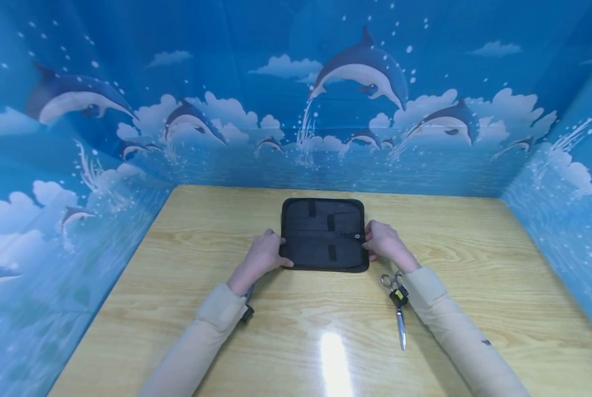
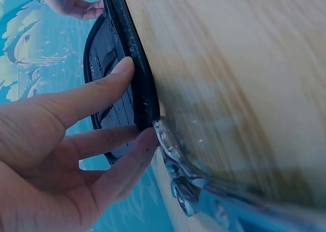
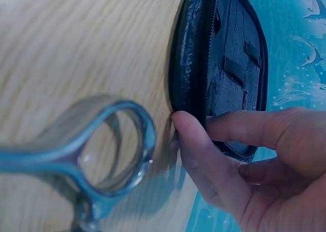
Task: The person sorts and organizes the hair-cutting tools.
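A black zippered tool case (image 1: 305,251) lies opened flat on the table, its inside up, with several elastic loops showing. At its left front corner my left hand (image 1: 266,255) grips the edge. The left wrist view shows the thumb (image 2: 119,71) over the zippered rim and fingertips at the corner. My right hand (image 1: 386,241) pinches the right edge of the case, with thumb and finger on either side of the rim (image 3: 191,84) in the right wrist view.
Scissors (image 1: 399,298) with a black block on them lie near the right forearm, blades toward me. Beneath the left wrist is a metal tool with a blue handle (image 2: 224,204), partly hidden by the sleeve. A dolphin-printed curtain (image 1: 256,149) borders the wooden table (image 1: 464,242).
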Available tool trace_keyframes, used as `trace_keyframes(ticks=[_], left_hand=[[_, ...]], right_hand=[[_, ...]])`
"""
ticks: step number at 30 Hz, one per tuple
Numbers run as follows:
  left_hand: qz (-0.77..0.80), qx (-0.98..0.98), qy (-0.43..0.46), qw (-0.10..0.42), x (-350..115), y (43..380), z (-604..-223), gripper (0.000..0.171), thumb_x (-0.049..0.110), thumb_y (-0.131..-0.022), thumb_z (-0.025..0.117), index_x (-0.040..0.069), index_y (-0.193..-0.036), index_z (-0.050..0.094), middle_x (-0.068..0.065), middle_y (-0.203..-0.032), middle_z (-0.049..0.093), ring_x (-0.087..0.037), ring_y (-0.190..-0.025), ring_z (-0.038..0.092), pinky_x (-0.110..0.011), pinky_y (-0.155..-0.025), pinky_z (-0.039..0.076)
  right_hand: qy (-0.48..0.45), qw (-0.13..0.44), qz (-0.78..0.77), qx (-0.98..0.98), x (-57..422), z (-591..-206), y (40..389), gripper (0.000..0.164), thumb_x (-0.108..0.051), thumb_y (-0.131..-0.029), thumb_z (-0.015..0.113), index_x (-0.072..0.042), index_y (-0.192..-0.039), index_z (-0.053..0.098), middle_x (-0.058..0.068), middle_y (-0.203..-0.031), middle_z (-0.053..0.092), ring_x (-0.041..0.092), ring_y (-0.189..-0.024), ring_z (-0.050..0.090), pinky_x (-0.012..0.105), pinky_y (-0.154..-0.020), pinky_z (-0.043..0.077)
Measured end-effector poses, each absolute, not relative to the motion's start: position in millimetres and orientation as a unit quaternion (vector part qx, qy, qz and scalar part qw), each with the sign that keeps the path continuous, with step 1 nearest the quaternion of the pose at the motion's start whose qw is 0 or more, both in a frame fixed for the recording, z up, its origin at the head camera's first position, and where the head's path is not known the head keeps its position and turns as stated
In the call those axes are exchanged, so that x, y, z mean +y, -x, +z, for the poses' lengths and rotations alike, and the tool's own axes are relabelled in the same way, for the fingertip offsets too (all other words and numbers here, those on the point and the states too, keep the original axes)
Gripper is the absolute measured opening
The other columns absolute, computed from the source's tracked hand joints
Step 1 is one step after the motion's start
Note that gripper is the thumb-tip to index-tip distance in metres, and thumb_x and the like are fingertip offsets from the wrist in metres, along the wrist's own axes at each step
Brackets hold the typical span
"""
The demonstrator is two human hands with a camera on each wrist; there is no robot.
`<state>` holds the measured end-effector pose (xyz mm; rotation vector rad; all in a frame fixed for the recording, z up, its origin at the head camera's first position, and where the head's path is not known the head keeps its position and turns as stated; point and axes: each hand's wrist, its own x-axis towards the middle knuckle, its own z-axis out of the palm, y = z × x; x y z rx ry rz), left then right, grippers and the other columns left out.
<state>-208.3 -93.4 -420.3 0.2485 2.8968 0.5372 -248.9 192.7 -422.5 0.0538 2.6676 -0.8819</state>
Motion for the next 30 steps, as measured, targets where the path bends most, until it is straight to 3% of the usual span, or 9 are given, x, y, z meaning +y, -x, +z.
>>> trace_keyframes(ticks=[30], left_hand=[[0.177,0.978,-0.097,0.057,-97.4,193.9,-421.9,0.063,0.033,-0.077,0.089,-0.003,-0.125,0.069,-0.022,-0.121,0.063,-0.034,-0.104,0.066,-0.043,-0.093,0.055]], right_hand=[[0.003,0.17,-0.309,0.936,193.1,-422.2,230.6,0.03,0.006,-0.092,0.066,0.01,-0.118,0.051,0.021,-0.105,0.057,0.02,-0.063,0.068,0.027,-0.057,0.06]])
